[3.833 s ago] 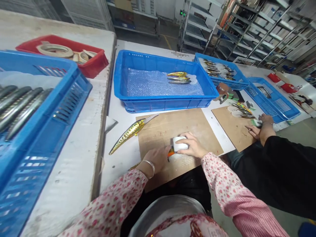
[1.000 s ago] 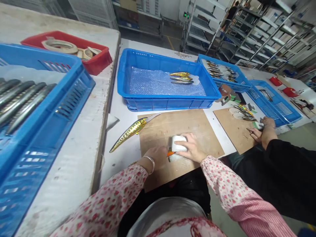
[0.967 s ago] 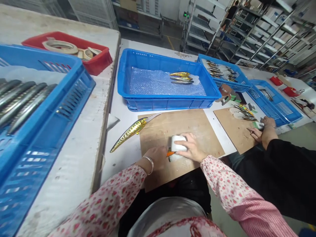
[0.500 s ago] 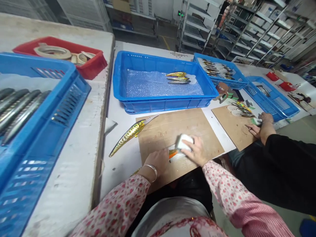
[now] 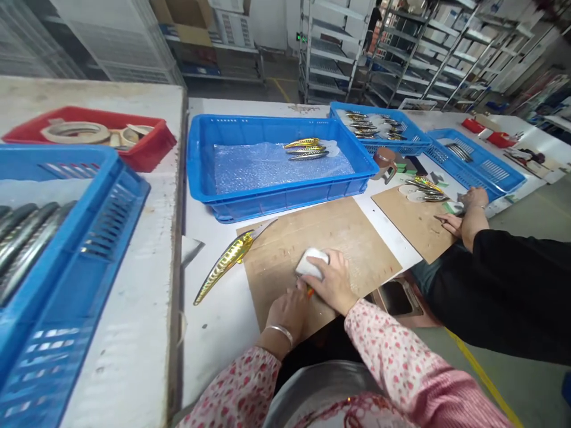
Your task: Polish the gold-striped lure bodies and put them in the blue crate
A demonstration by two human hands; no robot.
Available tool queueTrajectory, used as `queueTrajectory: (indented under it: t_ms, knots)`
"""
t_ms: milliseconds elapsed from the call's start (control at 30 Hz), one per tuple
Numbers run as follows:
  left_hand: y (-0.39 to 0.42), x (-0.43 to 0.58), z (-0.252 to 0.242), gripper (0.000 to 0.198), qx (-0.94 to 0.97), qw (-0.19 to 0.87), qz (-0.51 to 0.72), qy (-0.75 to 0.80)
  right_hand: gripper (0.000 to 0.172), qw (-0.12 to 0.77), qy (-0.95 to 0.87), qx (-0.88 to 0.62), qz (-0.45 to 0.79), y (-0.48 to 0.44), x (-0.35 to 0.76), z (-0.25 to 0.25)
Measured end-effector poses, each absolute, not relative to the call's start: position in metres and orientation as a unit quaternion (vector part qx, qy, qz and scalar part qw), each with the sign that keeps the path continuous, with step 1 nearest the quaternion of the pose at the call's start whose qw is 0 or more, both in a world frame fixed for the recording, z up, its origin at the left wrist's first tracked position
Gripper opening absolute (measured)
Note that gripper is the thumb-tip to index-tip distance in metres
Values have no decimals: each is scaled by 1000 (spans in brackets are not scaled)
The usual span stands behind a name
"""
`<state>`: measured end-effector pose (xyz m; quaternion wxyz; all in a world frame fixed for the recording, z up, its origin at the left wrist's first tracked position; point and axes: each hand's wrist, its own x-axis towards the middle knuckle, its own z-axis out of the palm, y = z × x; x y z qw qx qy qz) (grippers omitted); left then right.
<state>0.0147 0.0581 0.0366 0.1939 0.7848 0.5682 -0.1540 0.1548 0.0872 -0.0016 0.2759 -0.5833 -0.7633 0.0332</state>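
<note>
My left hand [image 5: 289, 310] is closed around a fishing lure, of which only a small orange end [image 5: 310, 291] shows between my hands. Held in the fingers of my right hand [image 5: 333, 278] is a white block [image 5: 311, 263], close against my left fingertips. Both hands are low over the brown cardboard sheet [image 5: 276, 249]. To their left, a gold and black lure [image 5: 224, 264] with a clear lip lies partly on the cardboard's left edge and partly on the white table.
Behind the cardboard is a blue tray [image 5: 285, 199] with several lures on bubble wrap. A blue crate [image 5: 100, 238] and red bin [image 5: 154, 148] stand left. At right, a co-worker's hands [image 5: 470, 208] are by another cardboard sheet [image 5: 401, 217].
The camera view has shifted. My right hand and the white block have come in closer to my left hand, covering more of the held lure.
</note>
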Motion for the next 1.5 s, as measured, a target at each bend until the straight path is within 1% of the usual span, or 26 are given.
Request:
queueTrajectory:
  t_ms: [100,167,233,300,367,467,533,633,733,833,867,933,1033,1167,1233,1367,1500]
  knots:
    - [60,12,29,40,772,202,-170,578,31,304,-705,-641,26,114,203,-2]
    - [63,10,25,41,771,205,-170,578,31,344,-646,-681,12,133,236,2]
    - [66,9,24,42,772,211,-167,576,32,369,-642,-672,0,140,247,6]
    - [70,8,24,39,768,226,-163,577,31,357,-671,-649,-5,132,231,7]
    - [73,7,25,34,760,242,-161,581,33,323,-686,-652,-6,112,197,3]
    - [76,5,23,36,761,252,-156,577,42,293,-706,-645,9,85,153,-5]
    - [77,5,18,40,760,253,-155,578,44,282,-729,-624,17,84,148,-10]
    - [78,4,11,43,757,237,-148,591,39,272,-704,-656,8,110,180,-14]
    - [77,-1,11,40,772,207,-107,592,33,290,-634,-717,9,140,223,-8]
    - [75,-4,17,36,771,230,-52,591,34,350,-645,-679,-7,152,238,5]
    - [74,-5,19,35,771,247,-36,586,36,358,-662,-659,-10,150,234,9]
    - [73,-3,22,31,769,280,-23,575,37,340,-690,-639,-9,138,216,13]
    - [73,0,21,28,756,316,-50,571,36,295,-690,-660,2,107,177,8]
    - [75,1,18,31,745,371,-33,554,45,285,-715,-638,25,81,149,-4]
    - [75,1,18,31,743,369,-30,557,46,281,-727,-626,22,91,157,-5]
    - [79,2,18,29,740,340,-65,577,39,287,-689,-666,15,117,183,-3]
    - [82,-2,17,29,745,373,-52,551,40,304,-693,-653,13,92,168,-7]
